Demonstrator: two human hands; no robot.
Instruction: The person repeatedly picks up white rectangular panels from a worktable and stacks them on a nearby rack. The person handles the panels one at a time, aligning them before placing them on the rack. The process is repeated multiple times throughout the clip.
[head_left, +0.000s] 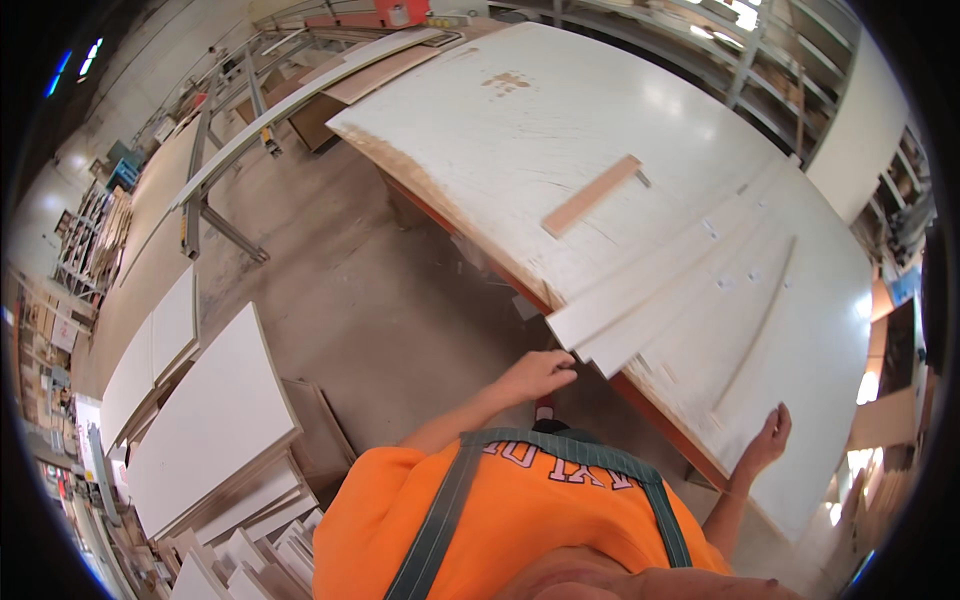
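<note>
My left hand (541, 376) hangs beside the table's near edge, its fingers curled together. Its fingertips are close to the near ends of several long white strips (655, 290); whether they touch or hold anything is hidden. The strips lie fanned across the large white tabletop (600, 110) and stick out a little past its edge. Further right, my right hand (770, 438) is over the near right part of the table, fingers stretched and nothing in them. A separate narrow strip (760, 325) lies between that hand and the fan.
A short brown wooden strip (592, 195) lies mid-table. Stacked white panels (215, 410) stand at the lower left, with offcuts below them. A metal frame with a long rail (250, 135) runs along the far left. Shelving (745, 60) stands behind the table.
</note>
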